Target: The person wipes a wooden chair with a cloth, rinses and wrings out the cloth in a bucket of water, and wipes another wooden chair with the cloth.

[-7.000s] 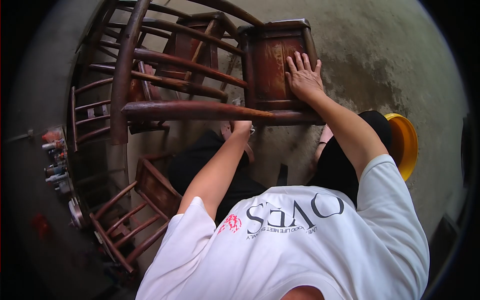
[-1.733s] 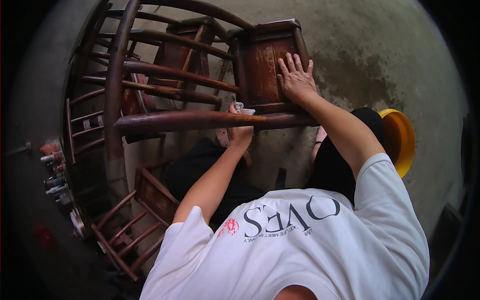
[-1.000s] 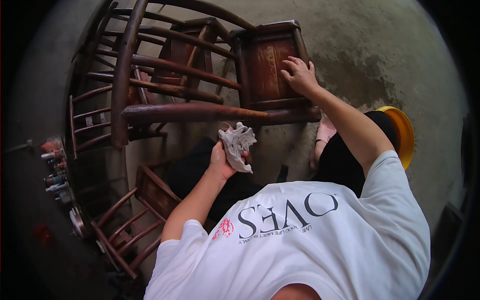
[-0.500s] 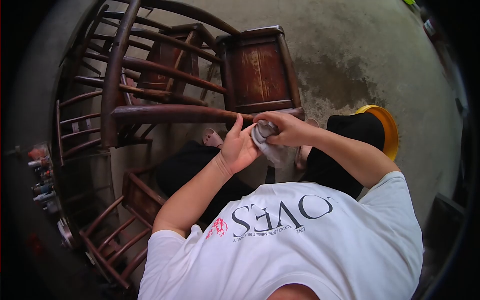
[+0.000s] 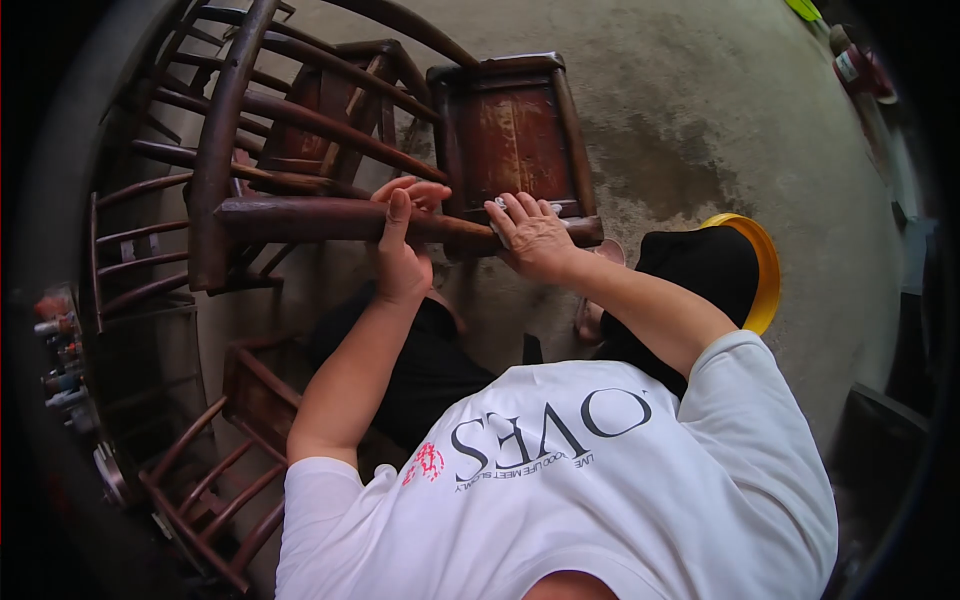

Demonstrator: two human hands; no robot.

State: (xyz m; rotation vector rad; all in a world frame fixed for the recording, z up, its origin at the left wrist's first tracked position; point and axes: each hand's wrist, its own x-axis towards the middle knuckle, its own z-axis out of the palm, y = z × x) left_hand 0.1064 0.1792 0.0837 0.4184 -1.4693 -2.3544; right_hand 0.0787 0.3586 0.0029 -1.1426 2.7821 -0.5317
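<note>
A dark red-brown wooden chair [image 5: 515, 130] stands before me, its worn seat panel facing up and its slatted back reaching left. My left hand [image 5: 405, 245] is cupped around the chair's near back post, thumb on the near side and fingers showing beyond it. My right hand [image 5: 537, 238] presses a pale grey cloth [image 5: 556, 208] onto the near edge of the seat, close to where the post joins. Most of the cloth is hidden beneath the palm and fingers.
Behind the chair's back stands another wooden chair [image 5: 320, 115]. A smaller wooden chair [image 5: 262, 390] is at lower left, near a cluttered shelf [image 5: 60, 360]. A yellow basin [image 5: 768, 275] sits beside my right knee. Wet patches darken the concrete floor [image 5: 660, 165].
My hands have moved apart. The left went to the chair's post and now wraps around it; the right carried the bunched cloth onto the seat's edge and spread over it.
</note>
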